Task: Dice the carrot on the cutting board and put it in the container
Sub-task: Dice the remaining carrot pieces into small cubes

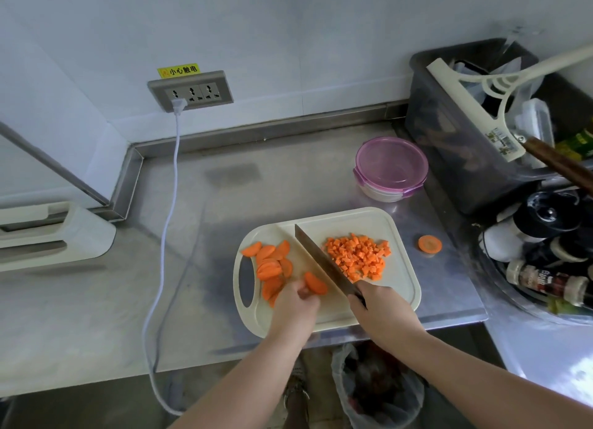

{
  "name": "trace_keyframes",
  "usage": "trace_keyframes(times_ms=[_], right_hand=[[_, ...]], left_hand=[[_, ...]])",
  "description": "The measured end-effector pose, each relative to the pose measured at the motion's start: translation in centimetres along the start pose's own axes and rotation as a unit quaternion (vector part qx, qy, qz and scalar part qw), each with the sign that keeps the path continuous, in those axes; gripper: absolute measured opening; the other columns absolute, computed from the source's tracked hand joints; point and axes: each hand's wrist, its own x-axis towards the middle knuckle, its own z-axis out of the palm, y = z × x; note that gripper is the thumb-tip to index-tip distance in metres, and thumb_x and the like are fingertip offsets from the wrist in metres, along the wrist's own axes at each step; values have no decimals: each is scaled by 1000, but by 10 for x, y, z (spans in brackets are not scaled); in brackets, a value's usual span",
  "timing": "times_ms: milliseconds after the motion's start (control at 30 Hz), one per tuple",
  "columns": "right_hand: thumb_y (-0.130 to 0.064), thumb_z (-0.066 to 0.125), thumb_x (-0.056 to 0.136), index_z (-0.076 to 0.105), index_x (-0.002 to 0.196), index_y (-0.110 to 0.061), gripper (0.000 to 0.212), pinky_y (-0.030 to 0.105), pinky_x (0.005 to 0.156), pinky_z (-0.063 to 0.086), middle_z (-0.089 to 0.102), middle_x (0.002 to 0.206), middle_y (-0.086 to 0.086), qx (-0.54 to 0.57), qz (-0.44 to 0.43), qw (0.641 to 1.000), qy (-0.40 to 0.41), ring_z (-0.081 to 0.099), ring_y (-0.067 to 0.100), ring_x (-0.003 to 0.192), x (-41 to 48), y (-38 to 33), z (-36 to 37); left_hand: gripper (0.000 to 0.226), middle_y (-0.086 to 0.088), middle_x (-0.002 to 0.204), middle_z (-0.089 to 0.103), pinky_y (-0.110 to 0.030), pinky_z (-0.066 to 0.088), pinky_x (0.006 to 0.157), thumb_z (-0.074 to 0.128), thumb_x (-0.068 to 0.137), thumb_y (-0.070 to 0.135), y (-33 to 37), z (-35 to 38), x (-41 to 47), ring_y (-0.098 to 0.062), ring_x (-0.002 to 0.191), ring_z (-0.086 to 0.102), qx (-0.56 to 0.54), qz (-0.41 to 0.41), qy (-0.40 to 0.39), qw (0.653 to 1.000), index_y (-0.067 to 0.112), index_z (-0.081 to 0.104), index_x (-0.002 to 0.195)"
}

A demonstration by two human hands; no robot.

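Note:
A cream cutting board (398, 223) lies on the steel counter. On its left side is a heap of carrot slices (269, 266); on its right, a pile of diced carrot (359, 255). My left hand (293, 306) pinches one carrot slice (315, 283) near the board's middle. My right hand (382, 310) grips the handle of a knife (321, 258), whose blade runs diagonally across the board between slices and dice. A round container with a pink lid (391, 167) stands behind the board, lid on.
A carrot end (429, 244) lies on the counter right of the board. A grey bin (465, 133) with utensils and a rack of spice bottles (542, 262) crowd the right. A white cable (167, 223) hangs from the wall socket (191, 91). A bagged waste bin (378, 390) sits below the counter edge.

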Motion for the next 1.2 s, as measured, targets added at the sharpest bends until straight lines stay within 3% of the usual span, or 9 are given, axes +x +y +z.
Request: trace_keyframes(times_ms=[100, 267, 367, 433, 533, 633, 900, 1000, 1200], right_hand=[[-32, 39, 100, 54, 100, -19, 20, 30, 68, 48, 57, 86, -1, -9, -4, 1000, -9, 55, 19, 77, -1, -4, 3], [-32, 39, 100, 53, 102, -16, 21, 32, 71, 51, 56, 85, 1, 2, -6, 1000, -6, 58, 20, 79, 3, -13, 5], [-31, 39, 100, 51, 103, -16, 20, 29, 69, 50, 54, 83, -1, -5, -9, 1000, -14, 57, 17, 76, 6, -15, 5], [-30, 39, 100, 50, 103, -17, 18, 29, 69, 51, 55, 84, -1, 0, -9, 1000, -26, 57, 17, 77, 5, -14, 5], [-27, 39, 99, 47, 98, -18, 12, 30, 69, 49, 55, 85, 1, 4, -11, 999, -33, 57, 19, 78, 3, -12, 3], [-26, 38, 99, 42, 94, -19, 10, 29, 66, 46, 53, 83, 1, 4, -17, 999, -35, 54, 20, 76, 4, -11, 0], [-28, 38, 100, 50, 109, -18, 18, 31, 77, 55, 58, 92, 0, 10, -13, 999, -46, 59, 16, 82, 4, -12, 3], [-28, 37, 100, 47, 101, -19, 13, 30, 72, 52, 57, 89, 0, 10, -15, 999, -50, 57, 17, 79, 5, -12, 1], [-29, 36, 101, 41, 95, -21, 12, 26, 63, 43, 50, 79, -3, -5, -21, 998, -55, 52, 15, 72, 6, -11, -2]], left_hand=[[31, 9, 94, 62, -29, 49, 88, 53, 90, 7, 10, 8, 5, -14, 93, 61, -54, -14, 17, 998, 17, 61, 119], [33, 8, 102, 56, -21, 38, 84, 51, 94, 6, 24, 6, 18, -10, 96, 52, -15, 21, 47, 999, 16, 57, 125], [26, 3, 106, 63, -21, 41, 81, 57, 89, 6, 26, 4, 25, -15, 99, 59, 77, 60, 40, 994, 12, 62, 114], [26, -3, 109, 63, -28, 48, 86, 62, 84, 8, 27, 3, 29, -22, 103, 61, 138, 79, 41, 987, 11, 63, 110], [33, -7, 119, 51, -30, 45, 96, 64, 86, 11, 32, 5, 32, -25, 108, 55, 207, 93, 53, 972, 10, 57, 117], [34, -10, 123, 48, -28, 42, 94, 63, 88, 13, 35, 5, 33, -25, 110, 54, 235, 100, 64, 965, 7, 54, 120], [36, -9, 120, 50, -27, 43, 91, 64, 88, 18, 34, 5, 35, -24, 107, 55, 256, 108, 56, 959, 9, 54, 121], [27, -9, 114, 54, -24, 41, 84, 64, 88, 18, 32, 0, 38, -24, 104, 56, 240, 116, 35, 963, 10, 60, 113], [25, -5, 113, 67, -23, 44, 84, 54, 95, 12, 31, -7, 46, -20, 105, 61, 214, 117, 34, 969, 11, 62, 119]])
